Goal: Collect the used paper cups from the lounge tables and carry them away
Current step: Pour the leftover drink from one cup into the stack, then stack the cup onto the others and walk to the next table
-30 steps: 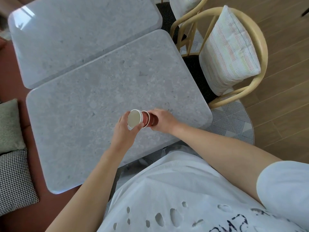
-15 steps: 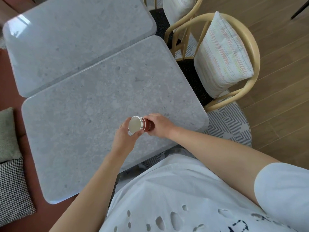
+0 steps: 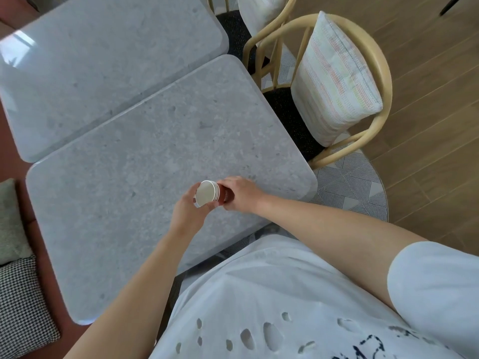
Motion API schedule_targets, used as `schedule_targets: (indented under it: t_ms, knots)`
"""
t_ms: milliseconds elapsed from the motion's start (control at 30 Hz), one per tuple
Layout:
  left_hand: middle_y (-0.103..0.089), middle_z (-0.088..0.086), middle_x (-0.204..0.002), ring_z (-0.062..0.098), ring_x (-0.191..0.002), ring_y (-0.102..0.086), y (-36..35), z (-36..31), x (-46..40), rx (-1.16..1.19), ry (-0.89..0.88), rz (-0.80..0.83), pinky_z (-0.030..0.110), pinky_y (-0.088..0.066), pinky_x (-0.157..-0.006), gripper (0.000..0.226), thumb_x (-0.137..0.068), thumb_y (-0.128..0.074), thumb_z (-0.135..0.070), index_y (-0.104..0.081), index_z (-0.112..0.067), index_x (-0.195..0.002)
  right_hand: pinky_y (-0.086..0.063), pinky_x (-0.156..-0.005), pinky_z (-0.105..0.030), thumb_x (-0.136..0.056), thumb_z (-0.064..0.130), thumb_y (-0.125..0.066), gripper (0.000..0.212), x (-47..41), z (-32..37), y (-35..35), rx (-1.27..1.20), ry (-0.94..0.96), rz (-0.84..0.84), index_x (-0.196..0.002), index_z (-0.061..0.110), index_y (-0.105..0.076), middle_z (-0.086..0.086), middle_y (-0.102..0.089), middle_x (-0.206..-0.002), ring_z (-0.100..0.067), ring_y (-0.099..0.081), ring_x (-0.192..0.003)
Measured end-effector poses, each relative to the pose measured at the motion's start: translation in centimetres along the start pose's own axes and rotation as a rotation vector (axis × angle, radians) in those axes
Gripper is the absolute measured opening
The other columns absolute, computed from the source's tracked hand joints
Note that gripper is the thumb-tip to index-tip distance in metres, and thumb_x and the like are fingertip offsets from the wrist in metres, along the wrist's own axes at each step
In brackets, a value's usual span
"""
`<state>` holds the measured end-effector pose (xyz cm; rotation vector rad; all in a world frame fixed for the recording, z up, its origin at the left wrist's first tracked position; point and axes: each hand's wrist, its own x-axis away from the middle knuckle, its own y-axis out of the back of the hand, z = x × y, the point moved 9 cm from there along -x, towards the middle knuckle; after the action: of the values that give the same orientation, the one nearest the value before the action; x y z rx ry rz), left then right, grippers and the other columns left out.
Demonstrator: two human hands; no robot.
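I am standing in a lounge or café seating area. Two grey stone-look tables [image 3: 145, 141] are pushed side by side, with curved rattan armchairs [image 3: 373, 81] drawn up, one holding a striped cushion [image 3: 334, 79]. A round patterned rug [image 3: 350, 187] lies on wood-plank flooring [image 3: 427, 125]. On my left, a reddish sofa [image 3: 13, 156] carries a houndstooth cushion [image 3: 23, 307].
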<state>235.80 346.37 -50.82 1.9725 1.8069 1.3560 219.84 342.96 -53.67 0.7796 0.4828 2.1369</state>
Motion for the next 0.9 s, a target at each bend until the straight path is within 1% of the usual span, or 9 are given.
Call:
schedule_targets:
  t_ms: [100,200,300,433,633,733,833,900]
  knots:
    - [-0.061,-0.02,-0.109,0.013,-0.106,-0.06,0.0,-0.2,-0.2,-0.018,-0.002,-0.006,0.018,-0.04,-0.072,0.072,-0.083,-0.09,-0.037,-0.057,-0.031,-0.146,-0.049,-0.104,-0.043,-0.083,0.029,-0.083,0.063,0.0,-0.2,0.1,0.001,-0.005,-0.01,-0.142,0.021,-0.061,0.001,-0.068,-0.13,-0.022,-0.061,-0.121]
    - [-0.062,-0.016,-0.11,0.015,-0.107,-0.06,-0.1,-0.3,-0.3,-0.019,0.0,-0.018,0.028,-0.043,-0.075,0.072,-0.083,-0.091,-0.036,-0.057,-0.032,-0.146,-0.048,-0.104,-0.042,-0.083,0.031,-0.084,0.066,0.0,-0.4,0.3,0.001,-0.015,-0.009,-0.144,0.023,-0.06,0.002,-0.068,-0.132,-0.023,-0.06,-0.123]
    - [-0.06,-0.02,-0.106,0.014,-0.105,-0.06,-0.2,-0.5,-0.3,-0.016,-0.017,-0.031,0.027,-0.043,-0.072,0.069,-0.083,-0.09,-0.035,-0.058,-0.033,-0.145,-0.046,-0.107,-0.043,-0.084,0.034,-0.083,0.066,0.0,-0.5,0.3,0.013,-0.016,0.007,-0.144,0.025,-0.059,0.003,-0.067,-0.134,-0.023,-0.059,-0.126]
    - [-0.063,-0.011,-0.117,0.016,-0.106,-0.059,-0.2,-0.6,-0.1,-0.044,-0.009,-0.037,0.034,-0.046,-0.081,0.072,-0.085,-0.088,-0.037,-0.055,-0.032,-0.149,-0.044,-0.11,-0.048,-0.084,0.036,-0.083,0.065,-0.2,-0.4,0.5,0.036,-0.024,0.017,-0.144,0.027,-0.06,0.004,-0.068,-0.135,-0.024,-0.058,-0.128]
    - [-0.059,-0.013,-0.121,0.014,-0.109,-0.057,-0.2,-0.2,0.1,-0.041,0.009,-0.039,0.032,-0.042,-0.085,0.076,-0.085,-0.088,-0.037,-0.053,-0.031,-0.152,-0.042,-0.112,-0.048,-0.085,0.037,-0.083,0.069,-0.1,-0.3,0.2,0.054,-0.019,0.034,-0.148,0.027,-0.057,0.002,-0.066,-0.139,-0.026,-0.056,-0.13]
    - [-0.06,-0.014,-0.122,0.011,-0.108,-0.057,-0.3,0.0,0.4,-0.029,0.007,-0.043,0.028,-0.042,-0.082,0.075,-0.085,-0.088,-0.038,-0.053,-0.031,-0.151,-0.04,-0.112,-0.047,-0.086,0.036,-0.082,0.07,0.0,-0.4,0.1,0.063,-0.026,0.042,-0.15,0.027,-0.055,0.002,-0.065,-0.141,-0.026,-0.054,-0.132]
    - [-0.059,-0.016,-0.121,0.012,-0.106,-0.058,-0.4,0.0,0.7,-0.014,-0.007,-0.052,0.019,-0.041,-0.076,0.074,-0.085,-0.088,-0.036,-0.053,-0.029,-0.15,-0.041,-0.111,-0.047,-0.086,0.034,-0.082,0.069,0.1,-0.4,0.1,0.058,-0.026,0.045,-0.149,0.027,-0.055,0.002,-0.065,-0.14,-0.027,-0.055,-0.13]
    - [-0.058,-0.015,-0.121,0.013,-0.107,-0.058,-0.5,0.2,0.9,-0.008,0.005,-0.049,0.025,-0.043,-0.08,0.073,-0.087,-0.087,-0.034,-0.052,-0.028,-0.151,-0.041,-0.111,-0.047,-0.086,0.03,-0.082,0.068,0.1,-0.2,0.0,0.047,-0.023,0.055,-0.148,0.026,-0.056,0.002,-0.065,-0.139,-0.027,-0.055,-0.129]
